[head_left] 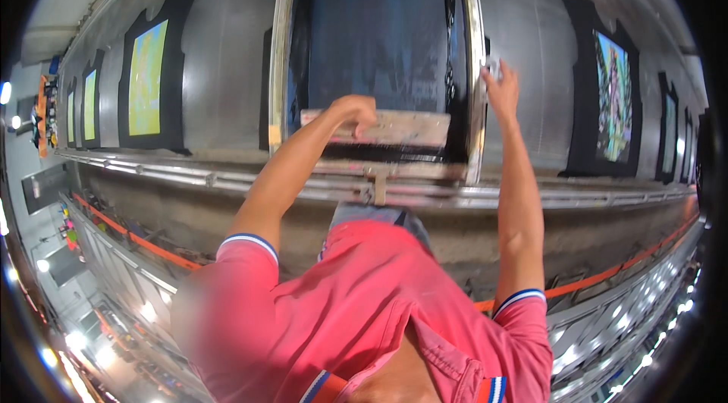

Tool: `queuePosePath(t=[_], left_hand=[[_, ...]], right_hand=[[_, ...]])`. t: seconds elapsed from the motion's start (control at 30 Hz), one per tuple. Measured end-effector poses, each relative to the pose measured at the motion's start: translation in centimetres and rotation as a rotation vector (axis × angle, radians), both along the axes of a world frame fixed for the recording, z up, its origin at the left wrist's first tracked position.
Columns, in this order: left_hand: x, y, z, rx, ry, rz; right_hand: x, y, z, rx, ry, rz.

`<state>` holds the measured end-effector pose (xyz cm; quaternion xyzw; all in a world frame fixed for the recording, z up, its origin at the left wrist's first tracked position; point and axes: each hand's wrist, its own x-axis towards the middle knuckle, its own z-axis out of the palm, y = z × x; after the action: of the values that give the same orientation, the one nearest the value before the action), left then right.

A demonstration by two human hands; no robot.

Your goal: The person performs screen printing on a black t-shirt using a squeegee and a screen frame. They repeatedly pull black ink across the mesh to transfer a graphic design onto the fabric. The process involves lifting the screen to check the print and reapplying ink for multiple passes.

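Note:
A screen-printing frame (475, 31) with a dark blue mesh lies on the long metal table in front of me. Black ink streaks run down the inner sides of the mesh. Across the near end of the screen rests a wide wooden squeegee (413, 128). My left hand (353, 110) is closed over the left half of its upper edge, fingers curled down. Just outside the frame's right rail is my right hand (502, 90). Its thumb and fingers close around a small whitish-grey thing, too small to name.
Left of the frame, a black shirt (173, 77) with a yellow-green print lies on the metal table (227, 39). To the right is another black shirt (582, 84) with a multicoloured print. More printed shirts line both sides. A metal rail (576, 197) runs along the near edge.

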<state>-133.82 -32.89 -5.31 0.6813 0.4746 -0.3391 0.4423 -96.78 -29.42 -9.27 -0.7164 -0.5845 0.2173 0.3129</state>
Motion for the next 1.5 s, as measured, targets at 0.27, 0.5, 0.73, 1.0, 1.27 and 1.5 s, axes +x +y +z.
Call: queuePosePath(t=[0.27, 0.5, 0.73, 1.0, 1.27, 1.5], left_hand=[[-4.5, 19.3, 5.8, 0.276, -0.364, 0.030], [-4.2, 37.1, 7.9, 1.019, -0.153, 0.141], [-2.9, 34.0, 7.1, 1.141, -0.061, 0.087], [-2.5, 11.1, 5.4, 1.187, -0.236, 0.248], [0.2, -19.6, 4.1, 1.367, -0.382, 0.283], [-1.2, -23.9, 4.1, 1.295, -0.404, 0.318]], right_hand=[[-0.9, 3.2, 3.1, -0.420, 0.544, -0.115], [-1.2, 2.6, 7.9, -0.432, 0.543, -0.151], [-1.1, 2.5, 9.1, -0.426, 0.479, -0.122], [-0.9, 3.4, 9.4, -0.342, 0.483, -0.024], [-2.1, 3.4, 9.4, -0.282, 0.572, -0.001], [-3.0, 3.7, 10.5, 0.026, 0.405, -0.133]])
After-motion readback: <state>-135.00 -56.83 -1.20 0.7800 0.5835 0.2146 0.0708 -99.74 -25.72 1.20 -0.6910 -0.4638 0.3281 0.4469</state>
